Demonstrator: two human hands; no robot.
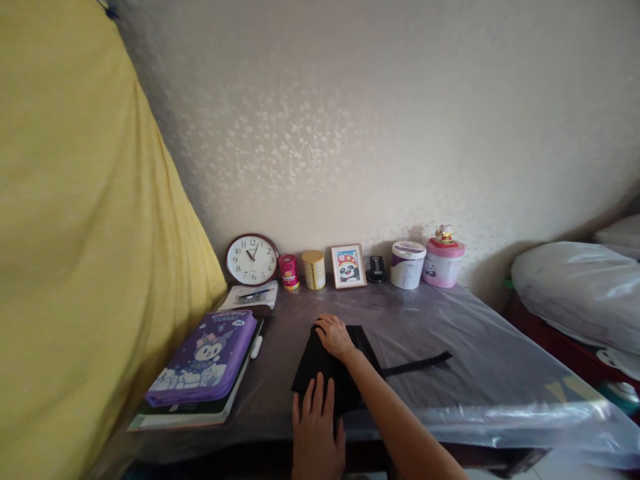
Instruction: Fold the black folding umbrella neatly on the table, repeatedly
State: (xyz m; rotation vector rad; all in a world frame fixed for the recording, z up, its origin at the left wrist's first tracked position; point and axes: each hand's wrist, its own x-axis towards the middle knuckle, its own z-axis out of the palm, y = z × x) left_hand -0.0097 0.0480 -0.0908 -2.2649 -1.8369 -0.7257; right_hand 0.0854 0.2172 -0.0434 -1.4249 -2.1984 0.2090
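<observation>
A flat black bag (320, 365) with a black strap (417, 364) trailing to the right lies on a table covered in clear plastic sheet (480, 347). My left hand (316, 420) rests flat on the bag's near edge, fingers stretched out and together. My right hand (334, 335) reaches across and presses on the bag's far end, fingers curled down over its edge. Whether those fingers grip the edge or only press on it is not clear.
A purple cartoon case (207, 357) lies on a book at the left. Along the wall stand a round clock (251, 259), a red tin (289, 271), a yellow can (314, 269), a panda picture frame (349, 266), and two tubs (407, 265). A yellow curtain (75, 253) hangs left; wrapped bedding (580, 293) is right.
</observation>
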